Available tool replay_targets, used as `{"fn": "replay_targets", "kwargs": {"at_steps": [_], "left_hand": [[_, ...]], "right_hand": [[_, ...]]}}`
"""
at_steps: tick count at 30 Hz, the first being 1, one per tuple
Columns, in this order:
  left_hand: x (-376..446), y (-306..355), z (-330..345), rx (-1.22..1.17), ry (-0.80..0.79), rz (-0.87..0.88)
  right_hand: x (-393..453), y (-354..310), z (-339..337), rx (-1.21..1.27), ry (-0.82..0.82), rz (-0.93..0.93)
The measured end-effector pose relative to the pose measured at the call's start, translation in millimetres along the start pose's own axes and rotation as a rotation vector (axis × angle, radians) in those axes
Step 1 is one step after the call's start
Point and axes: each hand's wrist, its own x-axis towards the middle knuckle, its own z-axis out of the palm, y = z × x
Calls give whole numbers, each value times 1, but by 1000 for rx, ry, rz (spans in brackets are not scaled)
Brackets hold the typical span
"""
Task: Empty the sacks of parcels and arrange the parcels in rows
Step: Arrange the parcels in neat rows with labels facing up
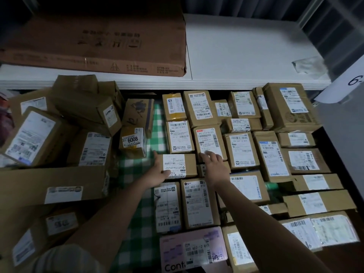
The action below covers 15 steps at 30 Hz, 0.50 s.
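Dim storeroom, green checked cloth point(155, 123) under rowed parcels. Small box point(177, 166) mid-cloth, gripped at its left end by left hand point(160, 172); right hand point(213, 164) beside it, fingers spread, touching labelled parcel point(209, 142).

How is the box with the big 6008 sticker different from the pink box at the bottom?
The small brown cardboard box with the 6008 sticker is tan with yellow tape; the flat pink box printed "Cont" is pale pink. The 6008 box looks smaller and sits apart on the green checked cloth, left of the rows; the pink box looks wider and lies in a row, against other parcels. Both carry white barcode labels.
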Motion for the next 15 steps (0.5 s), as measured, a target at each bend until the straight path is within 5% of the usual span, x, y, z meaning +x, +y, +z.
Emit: {"fn": "replay_targets", "kwargs": {"at_steps": [9, 15], "left_hand": [[-14, 9, 1, 71, 97, 1], [-37, 9, -13, 129, 237, 3]], "right_hand": [[-1, -7, -12, 49, -68, 0], [5, -51, -33, 235, -25, -233]]}}
